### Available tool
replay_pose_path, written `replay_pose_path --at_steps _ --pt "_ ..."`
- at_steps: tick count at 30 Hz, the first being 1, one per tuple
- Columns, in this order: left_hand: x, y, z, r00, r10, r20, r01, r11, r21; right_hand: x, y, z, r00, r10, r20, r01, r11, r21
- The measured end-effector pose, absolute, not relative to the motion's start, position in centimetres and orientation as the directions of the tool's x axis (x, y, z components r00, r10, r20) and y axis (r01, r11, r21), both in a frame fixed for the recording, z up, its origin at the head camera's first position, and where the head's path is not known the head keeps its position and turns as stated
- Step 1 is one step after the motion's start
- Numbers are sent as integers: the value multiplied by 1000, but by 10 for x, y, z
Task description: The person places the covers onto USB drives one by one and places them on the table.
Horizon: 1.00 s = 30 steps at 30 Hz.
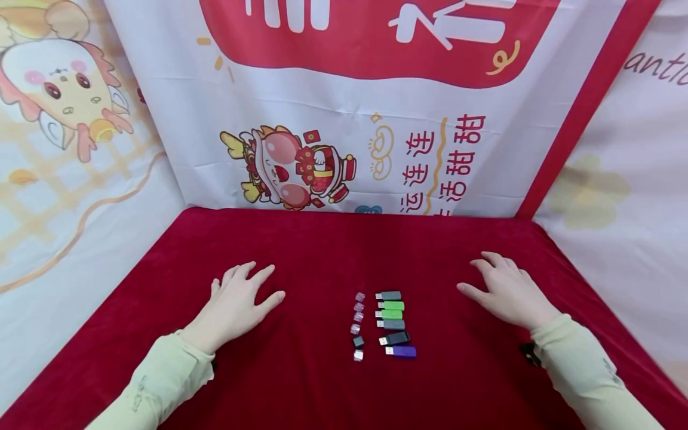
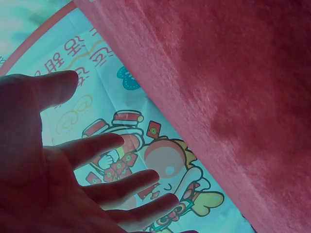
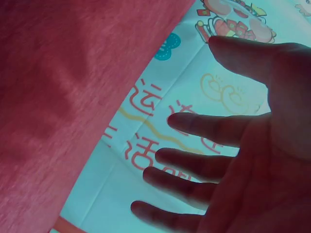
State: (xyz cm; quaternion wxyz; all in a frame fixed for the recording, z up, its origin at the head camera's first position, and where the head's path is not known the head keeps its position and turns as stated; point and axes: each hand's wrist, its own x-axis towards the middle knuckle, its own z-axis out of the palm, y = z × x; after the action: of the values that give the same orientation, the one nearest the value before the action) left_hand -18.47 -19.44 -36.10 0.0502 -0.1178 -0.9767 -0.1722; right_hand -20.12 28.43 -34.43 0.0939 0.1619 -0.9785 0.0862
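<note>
Two green USB sticks (image 1: 390,310), grey ones (image 1: 390,325), a black one (image 1: 395,339) and a purple one (image 1: 401,352) lie in a column near the middle of the red cloth, metal plugs to the left. Beside their plugs runs a column of small caps: several clear ones (image 1: 358,307) and a black cap (image 1: 358,341). To the left of the caps my left hand (image 1: 236,304) is held with fingers spread, holding nothing. On the other side, right of the sticks, my right hand (image 1: 507,291) also has its fingers apart and holds nothing.
A red velvet cloth (image 1: 301,251) covers the table. Behind it hangs a white printed curtain (image 1: 333,95) with cartoon figures and red lettering. More printed cloth stands along the left side (image 1: 107,227) and the right side (image 1: 618,251).
</note>
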Motion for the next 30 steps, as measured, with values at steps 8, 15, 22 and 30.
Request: replay_pose_path --at_steps 8,15,22,30 --pt "-187 -188 -360 -963 224 152 263 908 327 -209 268 -339 -888 -370 273 -415 900 -133" --pt "-189 -184 -362 -964 225 142 261 906 333 -212 251 -340 -900 -374 225 -414 894 -171" --pt "-189 -177 -363 -961 231 152 271 897 348 -221 223 -341 -882 -430 192 -463 867 -184" --pt "-188 -174 -366 -951 254 179 301 894 331 -235 190 -345 -838 -531 124 -546 822 -163"
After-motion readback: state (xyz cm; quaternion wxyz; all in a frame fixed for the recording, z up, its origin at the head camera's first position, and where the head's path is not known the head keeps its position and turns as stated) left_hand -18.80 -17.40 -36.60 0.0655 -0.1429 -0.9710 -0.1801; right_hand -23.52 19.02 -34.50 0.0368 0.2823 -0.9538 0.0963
